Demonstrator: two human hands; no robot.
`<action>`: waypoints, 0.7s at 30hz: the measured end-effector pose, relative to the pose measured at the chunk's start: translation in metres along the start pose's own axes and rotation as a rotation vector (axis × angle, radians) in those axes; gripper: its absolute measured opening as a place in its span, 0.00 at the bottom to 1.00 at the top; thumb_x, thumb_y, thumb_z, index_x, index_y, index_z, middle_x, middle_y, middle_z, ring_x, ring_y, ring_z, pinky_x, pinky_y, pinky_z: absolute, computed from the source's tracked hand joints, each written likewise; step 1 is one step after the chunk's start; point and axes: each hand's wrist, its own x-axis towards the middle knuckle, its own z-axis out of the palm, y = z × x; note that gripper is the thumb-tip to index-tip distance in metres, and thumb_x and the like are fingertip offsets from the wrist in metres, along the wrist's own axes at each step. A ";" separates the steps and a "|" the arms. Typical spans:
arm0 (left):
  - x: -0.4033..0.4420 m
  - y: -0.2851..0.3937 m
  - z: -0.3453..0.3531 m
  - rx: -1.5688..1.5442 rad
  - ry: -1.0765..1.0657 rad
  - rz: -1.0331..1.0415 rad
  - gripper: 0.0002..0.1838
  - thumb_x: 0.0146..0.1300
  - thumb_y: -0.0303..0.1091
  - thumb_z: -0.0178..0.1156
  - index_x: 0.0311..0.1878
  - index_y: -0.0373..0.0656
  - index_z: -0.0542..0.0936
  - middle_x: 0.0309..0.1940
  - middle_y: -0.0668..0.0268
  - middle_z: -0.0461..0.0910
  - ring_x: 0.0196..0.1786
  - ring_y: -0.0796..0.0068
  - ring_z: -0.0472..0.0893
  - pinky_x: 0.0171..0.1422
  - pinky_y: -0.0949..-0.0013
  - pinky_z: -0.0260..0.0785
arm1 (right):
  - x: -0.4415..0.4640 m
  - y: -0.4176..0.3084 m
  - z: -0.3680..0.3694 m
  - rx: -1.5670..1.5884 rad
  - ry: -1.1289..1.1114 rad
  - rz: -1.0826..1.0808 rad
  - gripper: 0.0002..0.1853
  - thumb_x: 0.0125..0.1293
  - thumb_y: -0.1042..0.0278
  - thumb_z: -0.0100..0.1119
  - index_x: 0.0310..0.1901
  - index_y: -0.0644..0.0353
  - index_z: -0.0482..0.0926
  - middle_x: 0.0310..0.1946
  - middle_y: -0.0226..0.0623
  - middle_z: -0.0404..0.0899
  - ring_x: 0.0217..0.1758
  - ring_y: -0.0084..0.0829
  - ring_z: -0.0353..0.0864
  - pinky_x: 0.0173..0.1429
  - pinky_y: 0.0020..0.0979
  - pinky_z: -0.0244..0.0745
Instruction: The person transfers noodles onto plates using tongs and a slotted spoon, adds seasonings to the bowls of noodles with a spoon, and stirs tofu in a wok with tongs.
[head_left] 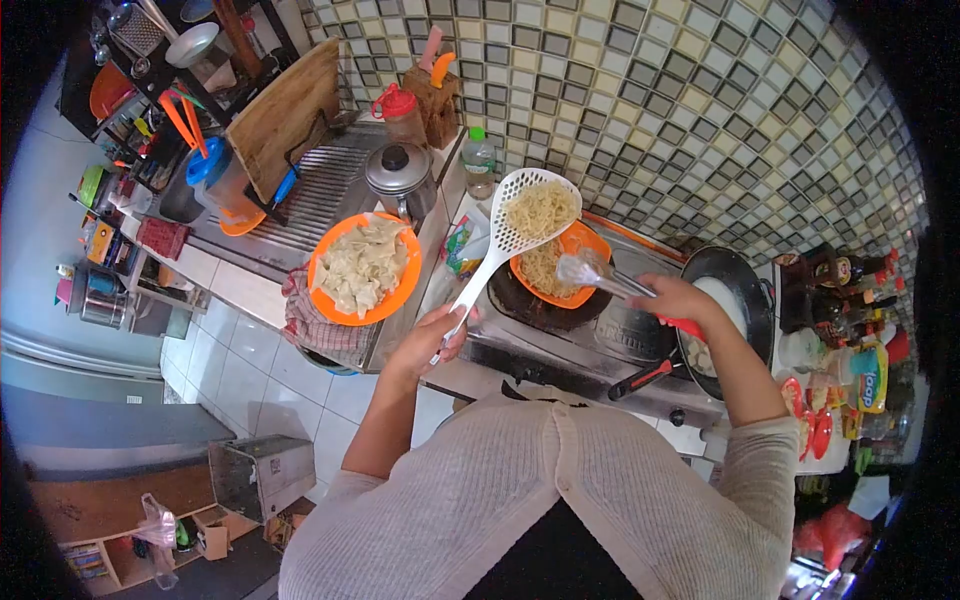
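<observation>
My left hand [430, 343] is closed around the handle of a white slotted skimmer [496, 245]. A clump of noodles [540, 210] rests in its perforated bowl, just above an orange bowl [590, 240] that also contains noodles. In my right hand [675, 300] is a pair of metal tongs [620, 284] with red on the grip; their tips are over the right side of that bowl. Right of the tongs, a black wok [757, 325] on the stove holds whitish liquid and some pale pieces. An orange plate [402, 305] of folded dumplings [362, 265] stands to the left.
Behind the dumplings are a metal pot [398, 180], a red-lidded jar [401, 115] and a green-capped bottle [478, 165]. A wooden board [285, 120] leans at the back left. Sauce bottles [840, 270] crowd the right side. The wok's handle [640, 380] points toward me.
</observation>
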 end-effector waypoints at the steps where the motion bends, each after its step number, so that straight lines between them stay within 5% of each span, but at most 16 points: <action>1: 0.000 0.001 0.000 -0.001 0.001 0.001 0.13 0.76 0.42 0.46 0.49 0.43 0.73 0.14 0.78 0.59 0.12 0.88 0.55 0.15 0.81 0.48 | -0.001 -0.016 -0.002 0.000 0.001 -0.002 0.30 0.62 0.41 0.60 0.53 0.61 0.73 0.40 0.46 0.83 0.40 0.41 0.84 0.43 0.41 0.80; 3: -0.002 0.003 0.003 0.009 0.008 0.003 0.14 0.76 0.43 0.46 0.50 0.43 0.73 0.14 0.78 0.59 0.12 0.88 0.55 0.15 0.81 0.48 | -0.003 -0.051 -0.006 -0.520 -0.031 0.054 0.33 0.59 0.41 0.62 0.54 0.64 0.73 0.43 0.50 0.82 0.47 0.47 0.83 0.53 0.44 0.76; 12: -0.003 -0.001 0.002 0.040 0.015 0.009 0.14 0.77 0.42 0.44 0.50 0.43 0.73 0.14 0.78 0.60 0.12 0.87 0.55 0.15 0.81 0.49 | 0.040 -0.084 0.033 -0.594 -0.019 0.319 0.26 0.59 0.54 0.62 0.54 0.64 0.76 0.40 0.45 0.84 0.42 0.44 0.85 0.43 0.43 0.80; 18: -0.006 -0.004 0.002 0.028 0.020 -0.010 0.14 0.77 0.41 0.44 0.50 0.42 0.72 0.14 0.78 0.60 0.11 0.87 0.55 0.15 0.81 0.49 | 0.051 -0.081 0.020 -0.589 -0.047 0.192 0.13 0.52 0.66 0.60 0.38 0.63 0.84 0.36 0.46 0.85 0.41 0.45 0.85 0.42 0.45 0.81; 21: -0.004 -0.008 0.003 0.024 0.007 0.004 0.13 0.77 0.41 0.43 0.49 0.42 0.72 0.14 0.78 0.60 0.11 0.87 0.56 0.15 0.80 0.49 | 0.054 -0.074 0.031 -0.658 -0.029 0.179 0.11 0.58 0.67 0.57 0.42 0.57 0.82 0.36 0.44 0.84 0.41 0.44 0.85 0.43 0.44 0.79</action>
